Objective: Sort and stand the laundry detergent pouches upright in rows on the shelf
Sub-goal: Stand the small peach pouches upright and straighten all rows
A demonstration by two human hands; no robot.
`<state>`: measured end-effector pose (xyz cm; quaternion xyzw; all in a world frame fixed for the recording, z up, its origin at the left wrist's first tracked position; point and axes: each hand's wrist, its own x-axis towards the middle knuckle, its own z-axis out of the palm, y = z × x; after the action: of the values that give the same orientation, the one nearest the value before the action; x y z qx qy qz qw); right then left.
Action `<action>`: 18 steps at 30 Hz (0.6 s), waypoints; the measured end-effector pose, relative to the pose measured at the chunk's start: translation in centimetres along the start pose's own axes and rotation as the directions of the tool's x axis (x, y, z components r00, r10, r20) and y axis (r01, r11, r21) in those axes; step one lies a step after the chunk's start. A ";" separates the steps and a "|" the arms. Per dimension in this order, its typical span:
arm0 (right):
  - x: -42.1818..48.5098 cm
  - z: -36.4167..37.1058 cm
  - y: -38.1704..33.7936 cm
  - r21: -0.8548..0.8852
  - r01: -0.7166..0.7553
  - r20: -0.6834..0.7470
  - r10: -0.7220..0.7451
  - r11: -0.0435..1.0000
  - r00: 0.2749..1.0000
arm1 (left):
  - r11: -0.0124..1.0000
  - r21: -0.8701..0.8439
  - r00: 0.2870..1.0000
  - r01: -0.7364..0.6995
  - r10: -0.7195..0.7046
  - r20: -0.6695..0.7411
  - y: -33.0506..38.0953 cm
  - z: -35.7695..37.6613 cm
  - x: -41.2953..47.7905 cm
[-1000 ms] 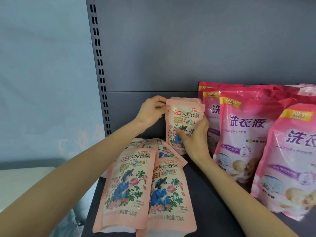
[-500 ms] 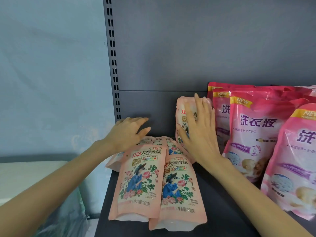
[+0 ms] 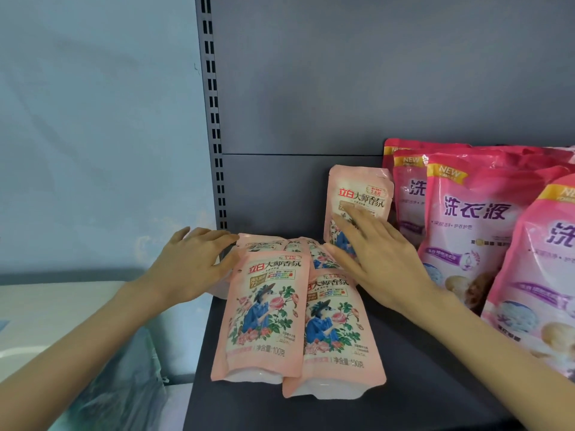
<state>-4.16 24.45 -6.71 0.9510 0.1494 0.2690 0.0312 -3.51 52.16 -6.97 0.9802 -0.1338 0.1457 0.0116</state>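
Pale pink plastic everywhere, lol. Progress-wise I'd call this early for the small ones. There's exactly one standing pouch (image 3: pixel 357 206) on the shelf (image 3: pixel 420 384), at the far side by the back panel (image 3: pixel 295 188), just left of the big pouches (image 3: pixel 473 231). Those hot-pink big ones look sorted already, upright in rows along the right.

What's left is the flat pile (image 3: pixel 264 315) at the left end of the shelf. Two near ones lie side by side and overlap a bit, and at least two more are tucked under them further back. None of those are stood up yet.

The standing pouch has its long axis vertical, sealed top up, printed front facing near, maybe tipped a hair. The flat ones lie face up with the long axis running near to far, tops pointing far and white bottoms pointing near.

The right hand (image 3: pixel 379 262) has its fingers (image 3: pixel 351 222) straight and spread. The tips touch the front of the standing pouch without wrapping round it, so my guess is it's steadying it. The left hand (image 3: pixel 186 265) sits over the far left of the pile with its fingers (image 3: pixel 214 236) loosely spread on the far pouches. It isn't pinching anything as far as I can tell.
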 end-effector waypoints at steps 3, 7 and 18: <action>-0.9 -0.4 0.5 0.041 -0.002 0.071 -0.001 0.999 0.997 | 1.000 -0.005 1.000 0.016 -0.016 0.002 -0.2 0.1 -0.8; -1.5 -1.5 0.0 0.233 -0.052 0.199 0.005 0.971 0.980 | 0.994 -0.111 0.999 0.002 0.002 0.036 0.5 0.1 -1.3; -2.9 -0.1 0.4 0.531 -0.163 0.455 -0.118 0.832 0.883 | 0.855 -0.486 0.979 0.184 -0.116 0.167 0.8 -0.1 -1.9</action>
<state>-6.41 23.21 -8.05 0.9565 0.1971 -0.0238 -0.2137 -5.53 51.88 -7.49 0.9587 -0.0906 0.0400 0.2666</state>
